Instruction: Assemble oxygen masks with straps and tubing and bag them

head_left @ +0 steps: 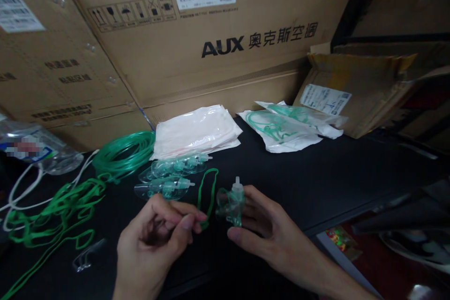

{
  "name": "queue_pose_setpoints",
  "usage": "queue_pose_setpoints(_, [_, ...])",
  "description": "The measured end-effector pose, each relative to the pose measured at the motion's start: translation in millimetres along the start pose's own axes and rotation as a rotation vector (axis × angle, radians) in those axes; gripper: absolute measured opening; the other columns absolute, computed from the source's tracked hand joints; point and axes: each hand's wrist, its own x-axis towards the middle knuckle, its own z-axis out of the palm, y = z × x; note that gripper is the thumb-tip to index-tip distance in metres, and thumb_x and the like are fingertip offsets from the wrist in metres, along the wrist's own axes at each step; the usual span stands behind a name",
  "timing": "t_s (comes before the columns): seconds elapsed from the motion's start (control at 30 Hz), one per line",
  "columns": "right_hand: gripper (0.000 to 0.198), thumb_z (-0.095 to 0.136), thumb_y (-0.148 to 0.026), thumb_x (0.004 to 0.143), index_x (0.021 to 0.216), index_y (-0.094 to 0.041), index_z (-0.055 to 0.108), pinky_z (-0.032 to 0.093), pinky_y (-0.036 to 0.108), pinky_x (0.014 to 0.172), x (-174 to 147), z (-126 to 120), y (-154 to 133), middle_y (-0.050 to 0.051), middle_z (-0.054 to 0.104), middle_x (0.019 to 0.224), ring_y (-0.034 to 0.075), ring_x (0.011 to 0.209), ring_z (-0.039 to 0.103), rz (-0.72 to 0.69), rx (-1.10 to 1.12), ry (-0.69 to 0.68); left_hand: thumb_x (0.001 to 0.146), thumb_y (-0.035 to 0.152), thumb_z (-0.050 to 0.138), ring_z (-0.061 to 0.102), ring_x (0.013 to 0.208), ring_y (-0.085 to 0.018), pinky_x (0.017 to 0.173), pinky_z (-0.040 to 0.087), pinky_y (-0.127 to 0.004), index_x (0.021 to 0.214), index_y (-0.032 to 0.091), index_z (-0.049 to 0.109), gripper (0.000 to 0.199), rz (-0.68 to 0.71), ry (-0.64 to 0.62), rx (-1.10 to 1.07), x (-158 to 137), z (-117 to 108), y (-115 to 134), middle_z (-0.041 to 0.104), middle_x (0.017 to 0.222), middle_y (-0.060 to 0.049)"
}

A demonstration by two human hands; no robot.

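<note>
Over a black tabletop (277,173), the left hand's (154,239) fingers pinch a green elastic strap (213,197) — its narrow loop stretching forward just left of the translucent green oxygen mask (230,204) — held connector-forward in the right hand's (269,225) curled fingers.
</note>
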Motion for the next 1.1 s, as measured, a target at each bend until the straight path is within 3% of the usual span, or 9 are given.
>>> queue_pose_setpoints(0.1, [0.039,0.087,-0.027,0.083,0.116,-0.027,0.066,0.057,0.028,0.093,3.0,-1.8,1.4,0.0,0.075,0.116,0.017,0.107,0.072,0.007,0.034,0.044,0.08,0.03,0.082,0.075,0.066,-0.017,0.062,0.062,-0.023,0.069,0.022,0.058,0.027,-0.024,0.055,0.008,-2.5,12.8,1.0,0.076,0.071,0.0])
queue_pose_setpoints(0.2, [0.043,0.089,-0.033,0.08,0.116,-0.025,0.067,0.059,0.023,0.074,6.9,-4.0,2.1,0.001,0.076,0.105,0.014,0.09,0.072,0.01,0.069,0.055,0.082,0.03,0.081,0.076,0.066,-0.017,0.059,0.062,-0.021,0.081,0.022,0.065,0.018,-0.04,0.07,0.007,-5.5,17.7,-1.2,0.081,0.076,0.0])
queue_pose_setpoints(0.3, [0.049,0.093,-0.037,0.074,0.114,-0.024,0.069,0.058,0.02,0.066,10.1,-6.8,4.1,0.0,0.076,0.095,0.013,0.081,0.071,0.003,0.117,0.042,0.088,0.03,0.077,0.076,0.062,-0.015,0.055,0.06,-0.019,0.102,0.025,0.072,0.016,0.027,0.03,0.069,-4.6,12.8,-4.6,0.083,0.082,0.001])
queue_pose_setpoints(0.43, [0.054,0.096,-0.038,0.068,0.113,-0.023,0.07,0.059,0.02,0.066,11.4,-10.3,7.1,-0.001,0.076,0.09,0.013,0.08,0.074,0.013,0.137,0.036,0.09,0.02,0.076,0.072,0.061,-0.011,0.055,0.056,-0.015,0.098,0.03,0.08,0.013,0.275,-0.149,0.226,2.6,3.5,-6.4,0.08,0.079,0.005])
queue_pose_setpoints(0.53, [0.052,0.095,-0.038,0.07,0.114,-0.024,0.071,0.06,0.02,0.068,11.1,-10.5,6.8,0.0,0.076,0.097,0.014,0.083,0.075,0.0,0.121,0.028,0.093,0.014,0.072,0.071,0.069,-0.01,0.063,0.056,-0.015,0.106,0.03,0.079,0.022,0.433,-0.193,0.276,6.7,3.2,-7.2,0.077,0.083,0.005])
queue_pose_setpoints(0.77, [0.025,0.075,-0.033,0.094,0.117,-0.025,0.071,0.061,0.022,0.073,9.1,-6.6,0.9,0.002,0.075,0.105,0.013,0.085,0.073,-0.045,0.02,0.007,0.094,0.009,0.07,0.067,0.08,-0.009,0.075,0.053,-0.017,0.104,0.027,0.073,0.021,0.473,-0.257,0.327,5.6,8.0,-12.1,0.074,0.088,0.005])
queue_pose_setpoints(1.1, [0.029,0.08,-0.028,0.089,0.116,-0.03,0.071,0.059,0.017,0.069,5.4,-2.6,4.5,-0.003,0.073,0.107,0.01,0.087,0.069,-0.04,0.01,0.11,0.091,0.007,0.071,0.064,0.078,-0.011,0.075,0.052,-0.023,0.101,0.025,0.073,0.02,0.56,-0.281,0.403,7.0,7.4,-9.8,0.072,0.087,0.003])
